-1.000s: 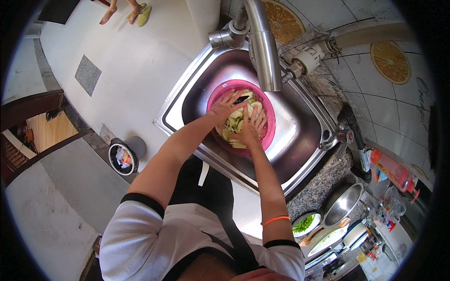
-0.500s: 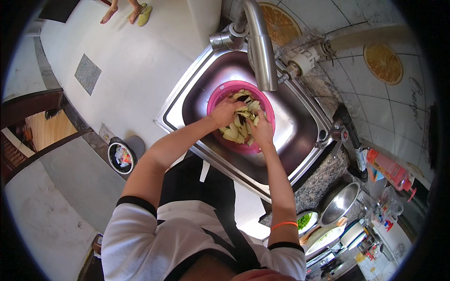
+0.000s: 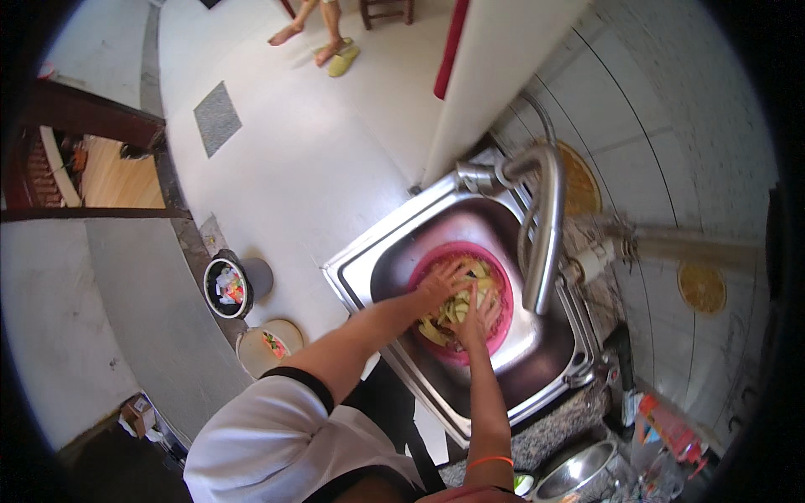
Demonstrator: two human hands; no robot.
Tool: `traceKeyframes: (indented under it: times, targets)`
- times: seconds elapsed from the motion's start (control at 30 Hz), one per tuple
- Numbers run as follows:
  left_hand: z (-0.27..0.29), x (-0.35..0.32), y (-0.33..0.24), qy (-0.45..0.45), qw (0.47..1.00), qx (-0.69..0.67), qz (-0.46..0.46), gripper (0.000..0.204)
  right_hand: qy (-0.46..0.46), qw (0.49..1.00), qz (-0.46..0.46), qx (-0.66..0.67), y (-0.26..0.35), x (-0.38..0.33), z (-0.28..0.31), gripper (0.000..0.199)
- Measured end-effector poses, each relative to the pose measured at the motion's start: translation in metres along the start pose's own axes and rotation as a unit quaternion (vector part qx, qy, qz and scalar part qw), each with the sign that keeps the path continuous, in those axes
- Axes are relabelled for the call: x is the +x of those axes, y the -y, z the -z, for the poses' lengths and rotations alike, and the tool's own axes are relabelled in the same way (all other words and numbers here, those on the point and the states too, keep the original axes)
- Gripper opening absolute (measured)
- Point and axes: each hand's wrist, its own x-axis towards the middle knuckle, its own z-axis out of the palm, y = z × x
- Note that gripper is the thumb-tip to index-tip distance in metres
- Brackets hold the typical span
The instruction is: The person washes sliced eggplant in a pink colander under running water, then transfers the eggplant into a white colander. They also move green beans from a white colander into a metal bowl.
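Note:
A pink basin (image 3: 459, 248) stands in the stainless steel sink (image 3: 537, 352). Pale cut vegetable pieces (image 3: 433, 332) fill it; they look like eggplant slices, apparently lying in liquid. Inside the basin, my left hand (image 3: 444, 285) lies on the pieces from the left with its fingers spread. My right hand (image 3: 476, 320) rests beside it, fingers stretched out and pressing down on the pieces. The two hands nearly meet at the fingertips. Neither is closed around a piece. An orange band (image 3: 490, 460) circles my right wrist area.
A curved metal faucet (image 3: 549, 235) rises over the sink's right side. On the floor at left stand a lined bin (image 3: 225, 287) and a pale bucket (image 3: 267, 345). A metal bowl (image 3: 579, 471) and a red pump bottle (image 3: 671, 427) sit at lower right. Another person's feet (image 3: 327, 52) show at the top.
The view has shifted, so the sink sits lower and farther right. My fingers were curled among the pieces; now they are spread flat over them, and the pieces sit lower in the basin.

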Motion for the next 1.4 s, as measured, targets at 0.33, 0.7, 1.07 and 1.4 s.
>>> traceKeyframes:
  times: [0.33, 0.7, 1.07, 1.4]
  targets:
    - [-0.005, 0.021, -0.012, -0.184, 0.967, -0.166, 0.064, 0.039, -0.233, 0.963, 0.095, 0.094, -0.029, 0.021, -0.015, 0.05]
    - [0.065, -0.007, 0.003, -0.023, 0.981, -0.192, 0.015, 0.092, -0.175, 0.974, 0.141, -0.032, -0.009, -0.03, 0.041, 0.086]
    - [0.014, 0.011, 0.013, -0.111, 0.911, -0.397, 0.013, 0.124, -0.226, 0.957, 0.078, 0.162, -0.016, 0.022, -0.015, 0.105]
    - [0.018, 0.015, 0.021, -0.062, 0.835, -0.546, -0.005, 0.069, -0.127, 0.934, 0.057, 0.33, -0.028, 0.01, 0.006, 0.043]
